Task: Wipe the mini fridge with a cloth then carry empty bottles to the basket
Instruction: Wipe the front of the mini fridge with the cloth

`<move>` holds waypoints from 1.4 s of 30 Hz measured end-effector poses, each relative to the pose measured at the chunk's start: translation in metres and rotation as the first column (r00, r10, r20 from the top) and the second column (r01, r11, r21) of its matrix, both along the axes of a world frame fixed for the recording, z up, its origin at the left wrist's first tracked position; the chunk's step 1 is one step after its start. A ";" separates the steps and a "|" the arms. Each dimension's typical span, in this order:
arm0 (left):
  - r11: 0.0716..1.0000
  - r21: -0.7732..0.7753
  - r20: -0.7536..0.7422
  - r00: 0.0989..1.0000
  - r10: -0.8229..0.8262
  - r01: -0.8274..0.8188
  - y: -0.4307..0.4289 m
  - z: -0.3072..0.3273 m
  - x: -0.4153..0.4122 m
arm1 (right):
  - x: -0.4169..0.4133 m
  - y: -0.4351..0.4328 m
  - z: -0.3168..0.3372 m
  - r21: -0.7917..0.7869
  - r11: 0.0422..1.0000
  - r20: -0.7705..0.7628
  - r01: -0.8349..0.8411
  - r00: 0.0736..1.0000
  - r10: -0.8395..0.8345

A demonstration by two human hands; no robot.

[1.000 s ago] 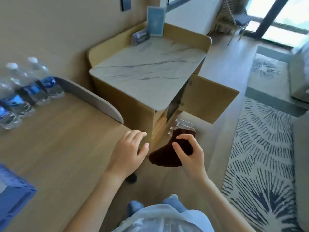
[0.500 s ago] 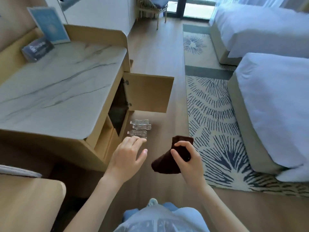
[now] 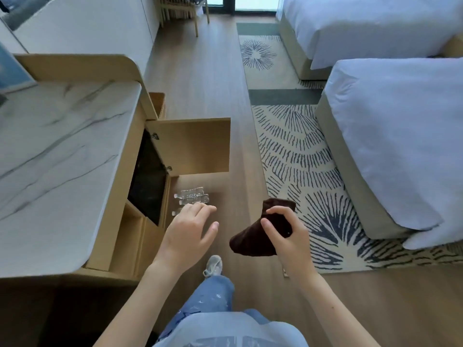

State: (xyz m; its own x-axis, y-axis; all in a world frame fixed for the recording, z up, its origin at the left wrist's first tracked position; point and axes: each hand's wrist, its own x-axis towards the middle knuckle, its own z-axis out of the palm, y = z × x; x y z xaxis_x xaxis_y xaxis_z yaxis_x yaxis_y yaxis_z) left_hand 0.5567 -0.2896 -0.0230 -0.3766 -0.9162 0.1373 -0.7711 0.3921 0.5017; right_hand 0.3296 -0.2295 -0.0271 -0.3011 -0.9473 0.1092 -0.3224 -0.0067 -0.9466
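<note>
A black mini fridge (image 3: 147, 181) sits inside the wooden cabinet under the marble top, behind the open cabinet door (image 3: 193, 146). Clear empty bottles (image 3: 191, 195) lie on the floor right in front of it, partly hidden by my left hand. My left hand (image 3: 188, 231) hovers open above the floor near the bottles, holding nothing. My right hand (image 3: 283, 231) is shut on a dark brown cloth (image 3: 253, 240), which hangs down from it over the floor. A woven basket (image 3: 157, 102) shows beyond the cabinet's far end.
The marble counter (image 3: 57, 151) fills the left side. Two beds (image 3: 395, 136) stand on the right beside a patterned rug (image 3: 295, 156). A wooden chair (image 3: 183, 11) is at the far end. Wood floor runs between cabinet and rug. My leg and shoe (image 3: 213, 266) are below.
The view has swung right from the desk with full bottles to the cabinet and beds. I have stepped closer to the fridge; both hands keep their pose, cloth still held.
</note>
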 end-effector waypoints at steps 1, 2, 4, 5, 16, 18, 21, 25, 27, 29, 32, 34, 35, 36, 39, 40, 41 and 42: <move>1.000 0.001 0.002 1.000 -0.012 0.012 -0.013 -0.004 -0.003 | -0.003 -0.011 -0.003 0.004 1.000 -0.005 0.003 1.000 -0.003; 1.000 -0.004 0.006 1.000 -0.024 0.024 -0.029 -0.009 -0.006 | -0.005 -0.024 -0.006 0.009 1.000 -0.012 0.007 1.000 -0.007; 0.999 -0.014 0.005 0.999 -0.041 0.041 -0.064 -0.018 -0.014 | -0.011 -0.057 -0.013 0.031 0.999 -0.033 0.011 0.999 -0.010; 0.999 -0.018 -0.001 0.999 -0.042 0.042 -0.083 -0.021 -0.017 | -0.013 -0.075 -0.016 0.045 0.999 -0.045 0.013 0.999 -0.010; 0.991 -0.132 -0.003 1.000 -0.018 0.017 -0.320 0.021 -0.038 | -0.034 -0.311 0.019 -0.038 0.999 -0.133 -0.031 0.991 0.026; 0.990 -0.139 0.011 1.000 0.012 -0.010 -0.356 0.029 -0.039 | -0.038 -0.352 0.026 -0.055 0.997 -0.135 -0.055 0.990 0.048; 0.991 -0.114 -0.005 0.998 0.069 -0.069 -0.389 0.031 -0.039 | -0.040 -0.402 0.029 -0.030 0.992 -0.125 -0.119 0.986 0.114; 0.975 -0.054 -0.014 0.976 0.217 -0.217 -0.410 0.014 -0.038 | -0.042 -0.467 0.019 0.030 0.960 -0.135 -0.280 0.950 0.281; 0.946 -0.028 -0.013 0.946 0.323 -0.323 -0.414 0.004 -0.037 | -0.039 -0.499 0.012 0.050 0.919 -0.131 -0.392 0.909 0.395; 0.896 0.003 -0.010 0.896 0.444 -0.444 -0.415 -0.001 -0.037 | -0.033 -0.529 0.007 0.060 0.861 -0.108 -0.506 0.854 0.509; 0.773 0.026 -0.001 0.774 0.634 -0.633 -0.412 -0.003 -0.041 | -0.022 -0.571 0.004 0.077 0.734 -0.077 -0.674 0.730 0.679; 0.683 0.034 0.007 0.683 0.730 -0.730 -0.406 0.000 -0.046 | -0.011 -0.594 0.003 0.084 0.631 -0.081 -0.771 0.626 0.775; 0.640 0.031 0.008 0.641 0.768 -0.768 -0.403 0.002 -0.048 | -0.005 -0.603 0.003 0.086 0.580 -0.088 -0.810 0.573 0.815; 0.596 0.031 0.010 0.596 0.803 -0.802 -0.398 0.004 -0.051 | 0.002 -0.610 0.003 0.090 0.527 -0.094 -0.845 0.520 0.849; 0.448 0.037 0.034 0.449 0.893 -0.894 -0.379 0.008 -0.059 | 0.023 -0.621 0.002 0.118 0.369 -0.100 -0.922 0.359 0.928; 0.397 0.039 0.039 0.399 0.916 -0.917 -0.371 0.008 -0.062 | 0.029 -0.623 0.001 0.131 0.318 -0.092 -0.939 0.308 0.947; 0.351 0.044 0.041 0.352 0.935 -0.935 -0.363 0.009 -0.066 | 0.034 -0.622 0.000 0.143 0.268 -0.082 -0.953 0.259 0.963; 0.309 0.050 0.044 0.311 0.949 -0.950 -0.355 0.009 -0.070 | 0.040 -0.621 -0.001 0.150 0.223 -0.071 -0.963 0.215 0.974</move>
State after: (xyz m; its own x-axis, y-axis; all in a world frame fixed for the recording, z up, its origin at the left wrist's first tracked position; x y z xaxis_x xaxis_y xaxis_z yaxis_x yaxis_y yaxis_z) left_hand 0.4864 -0.6451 -0.0139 0.7574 -0.6486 0.0749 -0.5955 -0.6392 0.4866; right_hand 0.3693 -0.8506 -0.0281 0.8655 -0.5007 -0.0133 -0.2161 -0.3495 -0.9117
